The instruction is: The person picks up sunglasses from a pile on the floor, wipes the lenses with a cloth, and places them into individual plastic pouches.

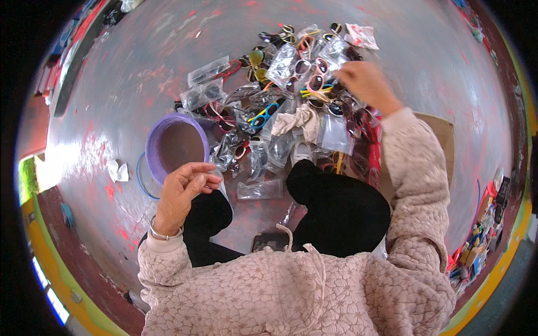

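Before me lies a heap of sunglasses, many in clear plastic sleeves. My right hand (366,84), blurred, reaches over the heap's right side, beside pink-framed sunglasses (316,82) and a crinkled clear bag (336,51). Its fingertips point left and downward; whether they grip anything is unclear. Above my knee, my left hand (188,189) is raised with its fingers loosely curled and apart, and no object shows in it. Just beyond it stands a round purple plastic tub (153,143). Blue-and-yellow sunglasses (265,115) and a crumpled beige cloth (297,122) rest near the heap's middle.
An empty clear sleeve (259,189) lies between my legs, with my shoe (301,152) against the heap. Cardboard (435,143) sits under my right forearm. Crumpled white paper (117,171) and a blue hoop (141,180) are at left; mixed clutter (477,239) lines the right wall.
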`<state>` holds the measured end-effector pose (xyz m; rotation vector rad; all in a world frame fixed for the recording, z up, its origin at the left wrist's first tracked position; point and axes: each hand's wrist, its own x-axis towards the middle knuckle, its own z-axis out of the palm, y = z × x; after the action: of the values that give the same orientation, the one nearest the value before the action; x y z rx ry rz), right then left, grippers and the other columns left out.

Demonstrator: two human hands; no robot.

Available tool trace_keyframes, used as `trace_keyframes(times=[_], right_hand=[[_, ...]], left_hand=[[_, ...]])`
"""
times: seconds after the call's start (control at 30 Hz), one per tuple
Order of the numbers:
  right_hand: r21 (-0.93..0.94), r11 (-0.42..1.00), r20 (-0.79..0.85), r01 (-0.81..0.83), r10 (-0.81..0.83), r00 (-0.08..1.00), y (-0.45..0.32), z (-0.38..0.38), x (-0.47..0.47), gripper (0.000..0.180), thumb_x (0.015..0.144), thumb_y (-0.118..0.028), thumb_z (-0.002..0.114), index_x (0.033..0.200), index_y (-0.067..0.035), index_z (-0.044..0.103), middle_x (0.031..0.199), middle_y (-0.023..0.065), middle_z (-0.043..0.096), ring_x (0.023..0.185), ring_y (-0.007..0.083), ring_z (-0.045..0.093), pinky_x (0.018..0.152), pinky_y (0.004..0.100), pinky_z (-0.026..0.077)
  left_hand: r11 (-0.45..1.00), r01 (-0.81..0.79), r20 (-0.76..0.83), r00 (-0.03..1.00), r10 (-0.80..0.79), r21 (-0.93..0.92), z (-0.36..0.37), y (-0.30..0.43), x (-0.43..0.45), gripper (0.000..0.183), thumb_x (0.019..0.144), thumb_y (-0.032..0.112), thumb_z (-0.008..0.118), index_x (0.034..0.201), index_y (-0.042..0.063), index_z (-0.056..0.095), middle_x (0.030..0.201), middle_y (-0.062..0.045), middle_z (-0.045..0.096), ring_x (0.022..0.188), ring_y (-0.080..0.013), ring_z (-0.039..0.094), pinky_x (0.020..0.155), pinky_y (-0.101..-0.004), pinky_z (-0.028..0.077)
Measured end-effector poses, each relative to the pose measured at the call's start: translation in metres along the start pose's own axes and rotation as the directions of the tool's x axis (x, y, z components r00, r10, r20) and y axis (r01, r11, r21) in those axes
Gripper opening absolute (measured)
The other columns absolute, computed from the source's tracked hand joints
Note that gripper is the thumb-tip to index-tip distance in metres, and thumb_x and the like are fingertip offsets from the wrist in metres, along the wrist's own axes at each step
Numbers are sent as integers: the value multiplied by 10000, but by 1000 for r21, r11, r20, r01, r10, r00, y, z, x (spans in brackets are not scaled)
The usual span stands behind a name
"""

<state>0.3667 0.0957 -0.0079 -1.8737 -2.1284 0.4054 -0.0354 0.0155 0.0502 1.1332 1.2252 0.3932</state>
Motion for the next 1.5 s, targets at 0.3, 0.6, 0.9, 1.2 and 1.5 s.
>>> trace_keyframes(times=[0.3,0.6,0.9,1.2,1.5], right_hand=[[97,990,172,107,-122,977,16,220,13,74,704,-97,521,703,-107,594,756,98,602,741,289,590,605,419,433],[-218,947,308,237,-164,937,44,262,-23,104,700,-104,542,787,-97,600,902,93,576,889,276,556,716,387,440],[972,169,58,-163,499,864,54,154,-13,161,755,-22,528,901,8,587,795,20,582,727,93,545,628,247,445],[945,-265,38,192,672,739,57,101,-26,313,779,-251,636,972,-10,583,937,142,596,860,275,573,793,435,462],[544,-715,477,-439,-167,863,-121,113,17,315,834,-248,533,1007,14,539,898,172,602,731,237,619,627,342,528]], left_hand=[[985,86,-160,981,-110,-149,-26,-24,-6,269,887,161,472,1056,-40,531,886,-136,630,787,-164,598,726,-263,467],[981,161,-133,976,-175,-105,-21,-27,5,353,874,260,512,1045,-48,516,865,-137,624,760,-154,594,703,-242,466],[981,169,-130,975,-180,-92,-18,-36,4,294,886,187,477,1063,-43,523,900,-136,629,795,-162,595,728,-264,466],[976,201,-140,967,-212,-87,-20,-44,9,304,889,204,480,1080,-29,517,910,-128,624,797,-152,590,722,-252,465],[425,275,90,910,-405,-862,8,-81,34,463,887,401,463,1275,160,386,1261,-192,419,1124,-367,440,870,-523,413]])
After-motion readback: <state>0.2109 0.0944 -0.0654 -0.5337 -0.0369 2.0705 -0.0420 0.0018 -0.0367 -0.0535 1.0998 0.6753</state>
